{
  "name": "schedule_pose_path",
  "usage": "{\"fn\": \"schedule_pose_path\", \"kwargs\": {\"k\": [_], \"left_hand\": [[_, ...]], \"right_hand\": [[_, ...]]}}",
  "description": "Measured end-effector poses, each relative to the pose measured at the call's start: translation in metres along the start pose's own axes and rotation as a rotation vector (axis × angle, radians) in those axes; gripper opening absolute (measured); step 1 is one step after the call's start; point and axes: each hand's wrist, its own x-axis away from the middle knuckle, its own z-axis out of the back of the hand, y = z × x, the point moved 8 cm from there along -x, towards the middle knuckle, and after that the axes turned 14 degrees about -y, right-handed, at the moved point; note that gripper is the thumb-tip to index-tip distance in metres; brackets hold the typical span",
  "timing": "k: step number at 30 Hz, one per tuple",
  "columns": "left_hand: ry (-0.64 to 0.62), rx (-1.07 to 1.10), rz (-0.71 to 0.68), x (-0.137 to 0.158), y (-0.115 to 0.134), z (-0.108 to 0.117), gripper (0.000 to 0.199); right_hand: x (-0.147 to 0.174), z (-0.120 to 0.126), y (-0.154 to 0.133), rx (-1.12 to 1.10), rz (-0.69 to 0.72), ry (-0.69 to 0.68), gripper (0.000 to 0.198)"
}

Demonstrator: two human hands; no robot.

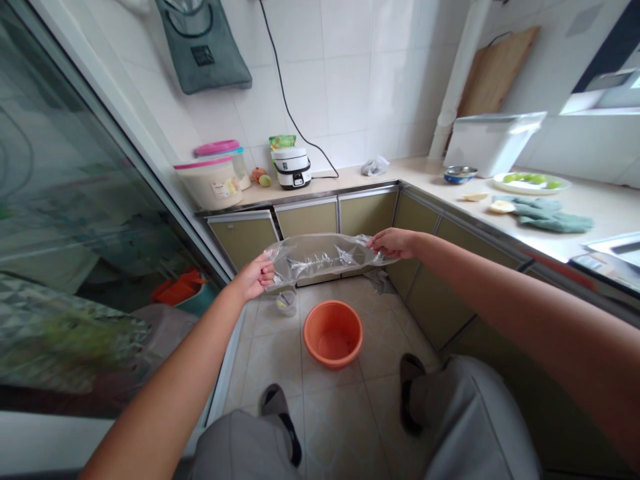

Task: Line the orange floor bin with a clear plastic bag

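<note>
A clear plastic bag is stretched sideways between my two hands, its mouth spread wide. My left hand is closed on the bag's left end, and my right hand pinches its right end. Below the bag, on the tiled floor, stands an orange plastic basin; I see nothing in it. A small clear tub sits on the floor under my left hand, with something yellowish in it that I cannot make out.
Low cabinets line the back and right. On the counter are a white rice cooker, a bin with a pink lid, a plate of green fruit and green gloves. A glass door borders the left.
</note>
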Motion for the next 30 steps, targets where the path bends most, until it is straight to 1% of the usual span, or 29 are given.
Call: {"fn": "schedule_pose_path", "kwargs": {"k": [4,6,8,10,13,16,18,19,20,21,22,23,24,25,27,28,30], "left_hand": [[-0.082,0.037,0.031,0.019,-0.005,-0.009,0.040],[-0.101,0.054,0.042,0.027,-0.009,-0.013,0.038],[-0.105,0.054,0.059,0.033,-0.013,-0.018,0.036],[-0.117,0.038,0.089,0.039,-0.017,-0.026,0.034],[-0.172,0.008,0.122,0.047,-0.019,-0.042,0.033],[-0.220,0.000,0.132,0.053,-0.020,-0.054,0.034],[-0.242,0.013,0.142,0.051,-0.025,-0.056,0.035],[-0.251,0.027,0.149,0.049,-0.029,-0.056,0.037],[-0.257,0.045,0.157,0.045,-0.035,-0.055,0.038],[-0.259,0.069,0.165,0.041,-0.042,-0.054,0.040],[-0.260,0.097,0.175,0.036,-0.050,-0.051,0.042],[-0.259,0.125,0.186,0.031,-0.059,-0.049,0.044],[-0.257,0.151,0.198,0.026,-0.068,-0.046,0.046],[-0.254,0.174,0.209,0.021,-0.077,-0.044,0.048],[-0.243,0.203,0.232,0.014,-0.093,-0.040,0.052],[-0.234,0.210,0.246,0.012,-0.100,-0.038,0.053],[-0.213,0.216,0.273,0.009,-0.112,-0.033,0.055]], "right_hand": [[0.018,-0.005,0.015,0.100,-0.107,-0.097,0.023],[0.023,-0.008,0.022,0.139,-0.150,-0.138,0.023],[0.026,-0.008,0.025,0.176,-0.170,-0.148,0.025],[0.028,-0.006,0.024,0.213,-0.169,-0.125,0.030],[0.033,0.001,0.018,0.282,-0.138,-0.051,0.034],[0.044,0.011,0.006,0.437,-0.098,0.087,0.027],[0.054,0.013,-0.011,0.633,-0.012,0.252,0.019],[0.060,0.009,-0.023,0.736,0.071,0.357,0.015],[0.066,-0.001,-0.035,0.829,0.173,0.450,0.013],[0.069,-0.015,-0.044,0.906,0.281,0.507,0.012],[0.068,-0.035,-0.049,0.967,0.374,0.508,0.014],[0.059,-0.057,-0.050,1.008,0.433,0.446,0.017],[0.044,-0.082,-0.045,1.031,0.451,0.328,0.021],[0.025,-0.106,-0.035,1.037,0.436,0.177,0.024],[-0.021,-0.148,-0.007,0.978,0.336,-0.114,0.029],[-0.045,-0.164,0.008,0.927,0.275,-0.226,0.032],[-0.092,-0.186,0.036,0.837,0.170,-0.362,0.034]]}}
